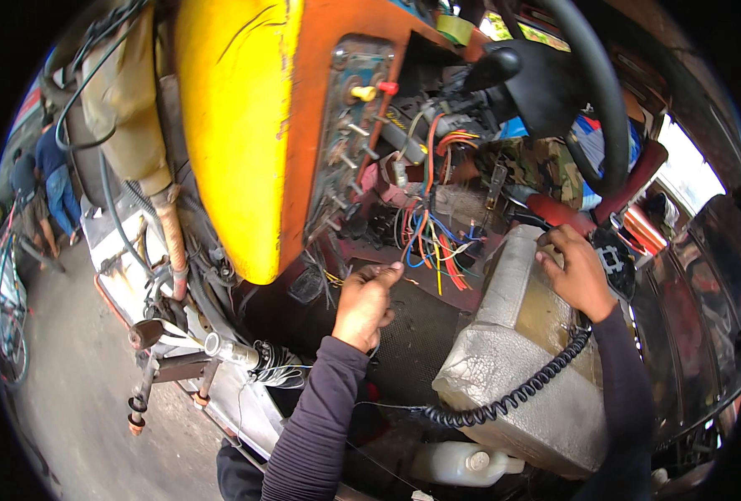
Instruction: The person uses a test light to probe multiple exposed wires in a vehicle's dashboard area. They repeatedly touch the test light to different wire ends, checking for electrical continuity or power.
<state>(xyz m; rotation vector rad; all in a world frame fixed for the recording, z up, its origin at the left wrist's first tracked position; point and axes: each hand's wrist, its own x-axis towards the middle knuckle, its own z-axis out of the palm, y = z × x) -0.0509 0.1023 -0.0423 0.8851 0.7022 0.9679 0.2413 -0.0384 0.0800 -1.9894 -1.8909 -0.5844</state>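
Far left, on the pavement outside the vehicle, other people [47,179] stand by a bicycle [3,317], well apart from the work. Nearer in, a rusty pipe [173,242] runs down beside the yellow-and-orange body panel [237,125], and a taped metal rod [233,351] juts out low at the left.

The left hand [364,305] comes up from the lower edge on a dark ribbed sleeve, forearm sloping up and slightly right. Its grip is narrow: the fingers are curled in, and thumb and forefinger pinch together at the top of the hand on what looks like a thin wire end, too small to make out for certain. The bundle of coloured wires [433,246] — red, blue, orange, yellow — lies just right of and slightly farther than this hand, hanging from under the switch panel [355,125], its strands running mostly near-to-far. The left hand is the nearer of the two to the bundle.

Right of the wires stands a plastic-wrapped engine cover [525,351], with a black coiled cable [512,392] draped across its near side. The right hand [577,275] rests on the far top edge of this cover, wrist bent, fingers reaching toward a dark wire there; whether it is closed on anything I cannot tell. Beyond it are the steering wheel [592,92] and a red lever handle [629,179].
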